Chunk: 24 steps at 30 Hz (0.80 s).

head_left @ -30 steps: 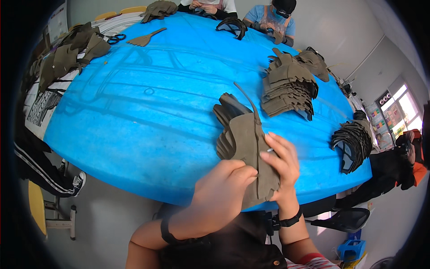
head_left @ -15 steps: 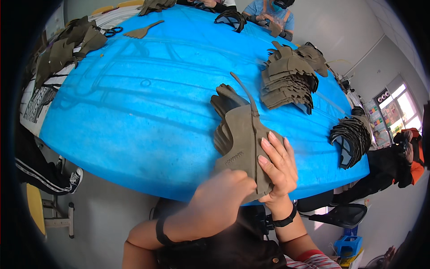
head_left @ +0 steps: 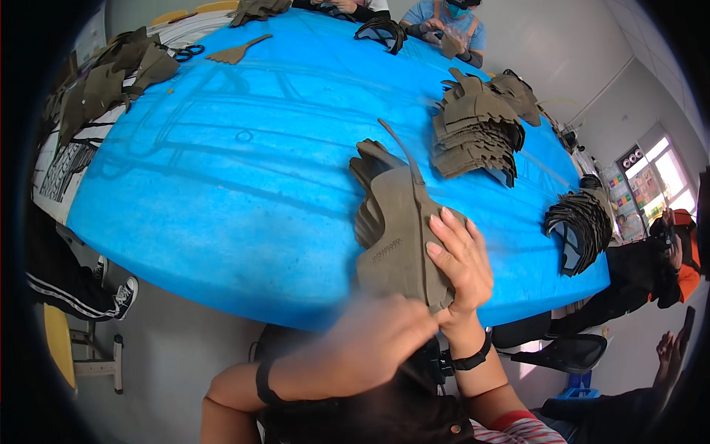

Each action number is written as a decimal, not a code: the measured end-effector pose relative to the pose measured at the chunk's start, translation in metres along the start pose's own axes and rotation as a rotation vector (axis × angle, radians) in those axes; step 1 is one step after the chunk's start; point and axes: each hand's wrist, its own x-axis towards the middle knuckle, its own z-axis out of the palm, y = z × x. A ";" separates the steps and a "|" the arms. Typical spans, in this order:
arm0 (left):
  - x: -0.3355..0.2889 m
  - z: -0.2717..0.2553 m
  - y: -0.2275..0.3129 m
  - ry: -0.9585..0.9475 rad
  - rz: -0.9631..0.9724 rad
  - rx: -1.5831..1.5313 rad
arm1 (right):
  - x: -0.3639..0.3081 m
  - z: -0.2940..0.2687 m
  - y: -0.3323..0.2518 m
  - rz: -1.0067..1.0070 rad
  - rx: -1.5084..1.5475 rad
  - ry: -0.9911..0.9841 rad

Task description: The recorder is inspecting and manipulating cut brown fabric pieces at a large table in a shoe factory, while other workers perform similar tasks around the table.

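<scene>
Olive panel (head_left: 399, 211) lies in the head view over similar pieces (head_left: 366, 211) near the front edge of the blue surface (head_left: 222, 214), its lower end toward the person. A narrow strip (head_left: 400, 146) rises from its top, and a raised seam (head_left: 422, 237) runs down its length. The right hand (head_left: 462, 266) is half open, its fingers extended and laid on the panel's right side. The left hand (head_left: 388, 333) (blurred) is bunched at the lower end; whether it pinches the edge, I cannot tell. Beyond, to the right, stands a stack of brown pieces (head_left: 477, 137), with a darker stack (head_left: 580, 233) nearer the right edge. Toward the far left are scissors (head_left: 188, 52) and a fan-ended piece (head_left: 235, 52). A co-worker (head_left: 451, 33) sits across.
</scene>
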 end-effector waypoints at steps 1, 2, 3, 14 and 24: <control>0.000 -0.001 0.002 -0.002 0.000 -0.002 | 0.001 0.000 0.000 0.002 -0.001 -0.001; 0.001 -0.003 0.005 0.033 0.010 -0.022 | 0.003 0.000 0.001 0.002 -0.007 -0.001; 0.003 -0.006 0.006 0.069 0.025 -0.039 | 0.005 0.001 0.002 -0.002 -0.015 0.001; 0.053 0.004 -0.040 0.392 -0.297 0.057 | -0.007 -0.001 0.001 -0.003 0.000 0.036; 0.046 0.001 -0.044 0.184 -0.305 -0.025 | -0.011 -0.001 0.003 -0.016 -0.006 0.024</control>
